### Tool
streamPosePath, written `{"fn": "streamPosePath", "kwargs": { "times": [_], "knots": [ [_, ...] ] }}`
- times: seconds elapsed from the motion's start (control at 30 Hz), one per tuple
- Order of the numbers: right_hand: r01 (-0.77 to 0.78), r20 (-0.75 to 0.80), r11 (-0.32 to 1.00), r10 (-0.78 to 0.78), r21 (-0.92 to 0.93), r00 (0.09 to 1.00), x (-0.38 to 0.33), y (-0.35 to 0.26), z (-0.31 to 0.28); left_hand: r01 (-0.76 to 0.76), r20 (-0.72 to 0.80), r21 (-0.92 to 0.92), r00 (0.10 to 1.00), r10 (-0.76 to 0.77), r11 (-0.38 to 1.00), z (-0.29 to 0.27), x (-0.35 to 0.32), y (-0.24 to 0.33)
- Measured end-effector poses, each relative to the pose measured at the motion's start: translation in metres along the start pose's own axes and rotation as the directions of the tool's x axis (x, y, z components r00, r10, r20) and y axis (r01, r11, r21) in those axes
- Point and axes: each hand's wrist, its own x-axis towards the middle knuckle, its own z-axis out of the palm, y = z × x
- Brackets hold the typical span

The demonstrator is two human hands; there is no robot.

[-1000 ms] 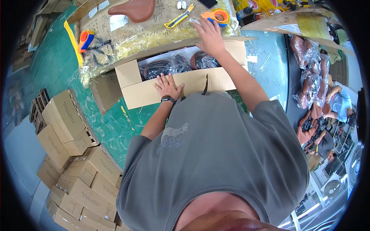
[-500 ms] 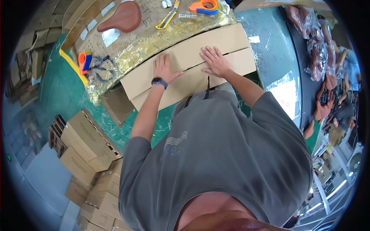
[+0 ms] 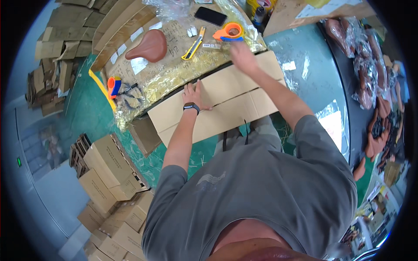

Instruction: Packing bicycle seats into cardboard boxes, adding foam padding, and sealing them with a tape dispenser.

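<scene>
Smooth, matt cardboard forms the box (image 3: 237,103). The worktable (image 3: 167,84) has a dull, scuffed top and an edge coated in shiny, wrinkled tape. The saddle (image 3: 152,45) looks like smooth leather with a soft sheen. The phone (image 3: 210,16) has a dark, glossy face; the tape dispenser (image 3: 220,33) and the knife's handle (image 3: 190,51) look like hard plastic. Glossy, crinkled plastic film (image 3: 365,78) contrasts with the matt cloth shirt (image 3: 257,182).

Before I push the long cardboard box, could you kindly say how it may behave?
The long cardboard box, flat-sided, would likely slide rather than roll; its top flaps may lift, since a dark gap shows along their seam.
</scene>
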Motion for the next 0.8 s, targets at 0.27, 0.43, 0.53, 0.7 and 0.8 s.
{"fn": "streamPosePath", "kwargs": {
  "times": [0.27,0.43,0.53,0.7,0.8],
  "knots": [
    [0.067,0.349,0.997,-0.078,0.044,0.934,0.076,0.078,-0.031,0.041,-0.086,0.003,0.995,-0.04,0.999,0.027,-0.044,0.023],
    [-0.512,0.079,0.652,0.573,0.559,0.816,-0.009,0.014,-0.092,-0.028,-0.168,-0.046,0.986,0.02,0.999,0.037,-0.074,0.017],
    [-0.632,0.393,0.45,0.517,0.63,0.76,-0.043,-0.056,-0.091,-0.071,-0.192,-0.114,0.98,0.048,0.991,0.049,-0.101,0.004],
    [-0.572,0.693,0.801,0.312,0.178,0.651,0.034,-0.136,0.037,-0.204,-0.254,-0.212,0.956,0.147,0.956,0.072,-0.135,-0.004],
    [-0.546,0.892,0.833,0.31,-0.088,0.329,0.047,-0.163,0.103,-0.28,-0.347,-0.257,0.92,0.182,0.925,0.092,-0.15,-0.01]
  ]
}}
